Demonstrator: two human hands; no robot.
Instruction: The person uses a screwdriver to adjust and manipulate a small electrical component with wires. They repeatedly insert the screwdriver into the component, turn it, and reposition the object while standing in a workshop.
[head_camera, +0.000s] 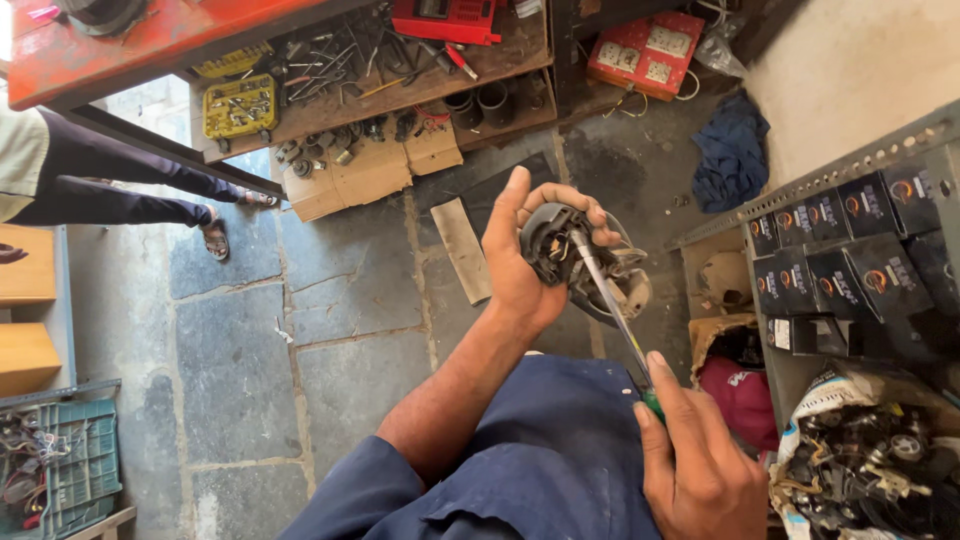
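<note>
Screwdriver tip set into a small motor part held over the stone floor

The left hand (520, 265) is raised in front of the person, its fingers curled and clamped round a dark, rounded motor part (555, 245) with pale wires and a worn, lighter casing hanging off its right side. The part sits in the palm, thumb on the near edge and fingertips over the top, held in the air above the stone floor (250, 370).

The right hand (695, 470) is lower and nearer the camera, closed round the green handle of a screwdriver (610, 305). The long metal shaft runs up and to the left from that fist, and its tip touches the middle of the motor part.

Below both arms lies the person's blue clothing. To the right stands a grey metal rack (850, 180) with rows of small dark boxes (840, 260), and just below it an open sack of tangled dark parts (880, 470). At the top, a low wooden worktop (380, 90) carries scattered tools and a yellow parts tray (240, 105), with flattened cardboard (370, 170) at its foot. Another person's legs in dark trousers and sandals (215, 235) reach in from the left. A green crate (60, 470) sits bottom left
</note>
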